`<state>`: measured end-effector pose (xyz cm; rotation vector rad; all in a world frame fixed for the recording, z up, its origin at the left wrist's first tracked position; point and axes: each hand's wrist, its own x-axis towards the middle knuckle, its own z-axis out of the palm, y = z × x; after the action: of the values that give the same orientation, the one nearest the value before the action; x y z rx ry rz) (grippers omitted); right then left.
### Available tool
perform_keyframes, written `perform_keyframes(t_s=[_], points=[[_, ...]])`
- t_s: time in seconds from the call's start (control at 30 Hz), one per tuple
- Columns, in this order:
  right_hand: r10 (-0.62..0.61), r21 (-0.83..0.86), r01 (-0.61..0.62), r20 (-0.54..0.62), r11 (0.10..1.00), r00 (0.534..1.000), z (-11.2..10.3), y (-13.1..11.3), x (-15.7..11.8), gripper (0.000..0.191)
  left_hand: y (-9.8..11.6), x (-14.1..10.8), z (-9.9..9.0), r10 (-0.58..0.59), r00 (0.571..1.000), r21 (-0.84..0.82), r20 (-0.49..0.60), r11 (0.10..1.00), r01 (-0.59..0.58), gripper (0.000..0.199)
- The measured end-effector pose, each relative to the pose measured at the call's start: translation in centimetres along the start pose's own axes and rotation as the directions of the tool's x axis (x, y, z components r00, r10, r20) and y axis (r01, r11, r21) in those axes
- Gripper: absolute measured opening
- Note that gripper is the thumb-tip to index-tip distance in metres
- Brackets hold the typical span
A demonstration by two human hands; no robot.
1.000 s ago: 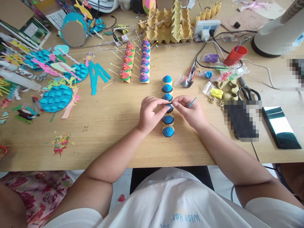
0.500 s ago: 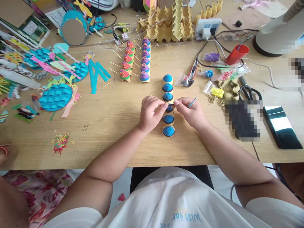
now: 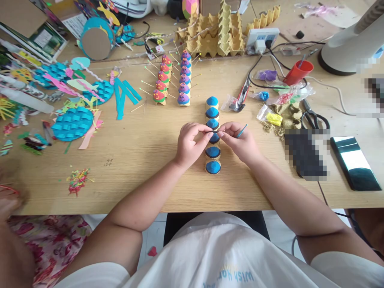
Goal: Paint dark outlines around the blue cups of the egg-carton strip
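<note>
Between my two hands a short, thin dark strip [image 3: 214, 131] is pinched, perhaps of modelling clay. My left hand [image 3: 191, 145] has its left end between thumb and forefinger. At the right end, my right hand [image 3: 240, 141] pinches it in the same way, while a thin blue stick tool [image 3: 242, 131] pokes up from that hand's fingers. Right under the strip lies a row of egg-carton cups [image 3: 213, 152], running away from me. Their domes are covered in blue, and most carry a dark band along the near edge. My fingers partly hide the middle cups.
Two finished-looking carton caterpillars, red [image 3: 161, 85] and purple [image 3: 184, 88], stand farther back. Scissors [image 3: 313, 116], a red cup [image 3: 298, 72], yellow clay [image 3: 274, 119] and a phone [image 3: 355, 163] lie right. Blue woven paper [image 3: 73, 124] lies left, near another person's hand [image 3: 9, 200].
My hands stay over the row, the dark strip now held straighter between the fingertips. At the left edge, the other person's hand has come farther into view. The camera view shifts slightly.
</note>
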<state>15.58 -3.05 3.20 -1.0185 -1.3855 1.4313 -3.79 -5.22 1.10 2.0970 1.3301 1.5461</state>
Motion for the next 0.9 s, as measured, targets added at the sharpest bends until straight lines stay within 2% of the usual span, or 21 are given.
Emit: perform_keyframes(t_s=[0.17,0.43,0.67,0.8,0.9], points=[[-0.016,0.0,0.016,0.002,1.0,1.0,0.01,-0.25,-0.12,0.061,-0.27,-0.02,0.09,0.03,0.999,-0.045,-0.024,0.999,-0.031,0.017],[-0.035,-0.115,0.035,0.003,0.993,0.999,-0.28,-0.28,-0.25,0.068,-0.42,0.05,0.06,0.029,1.0,-0.033,0.009,0.999,-0.029,0.035],[-0.019,0.013,0.018,0.051,1.0,0.999,-0.19,0.02,-0.21,0.059,-0.34,0.0,0.06,0.028,1.0,-0.046,-0.004,0.999,-0.028,0.026],[-0.017,0.048,0.012,0.115,0.999,0.993,-0.06,0.23,-0.21,0.059,-0.37,-0.01,0.09,0.014,1.0,-0.059,-0.006,0.998,-0.015,0.028],[-0.045,0.041,0.041,0.105,0.998,0.993,-0.08,0.59,-0.15,0.056,-0.43,-0.05,0.19,0.009,1.0,-0.079,-0.004,0.997,-0.01,0.03]])
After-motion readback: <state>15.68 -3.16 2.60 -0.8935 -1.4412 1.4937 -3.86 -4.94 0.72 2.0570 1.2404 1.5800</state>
